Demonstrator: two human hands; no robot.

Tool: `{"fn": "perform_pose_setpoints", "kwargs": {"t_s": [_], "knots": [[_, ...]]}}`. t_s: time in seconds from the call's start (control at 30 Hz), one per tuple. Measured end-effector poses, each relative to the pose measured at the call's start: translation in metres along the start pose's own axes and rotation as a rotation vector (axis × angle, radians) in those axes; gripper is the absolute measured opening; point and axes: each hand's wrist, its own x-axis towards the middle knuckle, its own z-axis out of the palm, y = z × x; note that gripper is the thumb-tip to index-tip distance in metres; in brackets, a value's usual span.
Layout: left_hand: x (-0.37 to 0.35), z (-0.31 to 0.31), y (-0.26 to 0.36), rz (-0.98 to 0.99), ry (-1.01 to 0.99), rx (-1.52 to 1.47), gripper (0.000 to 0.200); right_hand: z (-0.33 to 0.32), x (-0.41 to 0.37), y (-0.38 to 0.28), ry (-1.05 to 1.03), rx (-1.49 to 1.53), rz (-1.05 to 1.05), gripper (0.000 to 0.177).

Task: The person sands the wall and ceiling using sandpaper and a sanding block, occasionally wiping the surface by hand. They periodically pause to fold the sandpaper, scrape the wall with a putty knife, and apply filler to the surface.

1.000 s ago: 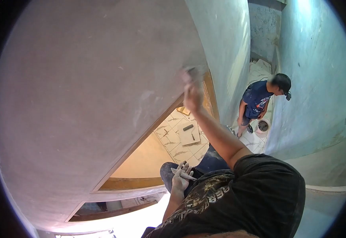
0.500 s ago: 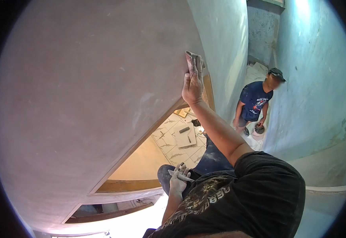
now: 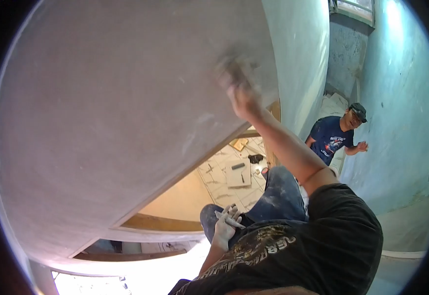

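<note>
My right hand point(image 3: 244, 98) is raised against the grey plastered wall point(image 3: 126, 98), smeared by motion. Under its fingers a folded piece of sandpaper point(image 3: 233, 73) shows as a dark blur on the wall. Low down by my thigh, my left hand point(image 3: 225, 227) is turned palm up, its fingers whitened with dust. Held across that palm is a thin, pale grey flat piece point(image 3: 230, 220); its exact kind does not show.
A doorway edge point(image 3: 185, 174) runs below the wall. Through it, a board point(image 3: 238, 179) with tools lies on the tiled floor point(image 3: 214, 189). To the right, a person in a dark cap and blue T-shirt point(image 3: 331, 135) stands beside the pale blue wall point(image 3: 401, 123).
My right hand has swept left across the wall with the sandpaper, and the view has shifted. My left hand keeps its hold by my thigh. The other person has raised a hand.
</note>
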Motion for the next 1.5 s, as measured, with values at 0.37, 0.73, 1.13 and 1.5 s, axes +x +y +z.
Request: {"fn": "perform_pose_setpoints", "kwargs": {"t_s": [0.37, 0.73, 1.13, 1.5], "knots": [[0.01, -0.004, 0.001, -0.045, -0.061, -0.038, 0.037, -0.019, 0.093, -0.025, -0.534, 0.409, 0.672, 0.038], [0.007, -0.003, -0.004, -0.009, -0.009, -0.091, 0.034, -0.036, 0.195, -0.035, -0.378, 0.464, 0.562, 0.043], [0.02, -0.011, -0.001, -0.043, -0.04, -0.071, 0.033, 0.0, 0.257, -0.068, -0.22, 0.272, -0.13, 0.04], [0.018, -0.005, -0.003, 0.005, 0.002, -0.068, 0.038, -0.031, 0.313, -0.1, -0.442, 0.458, 0.193, 0.039]]}}
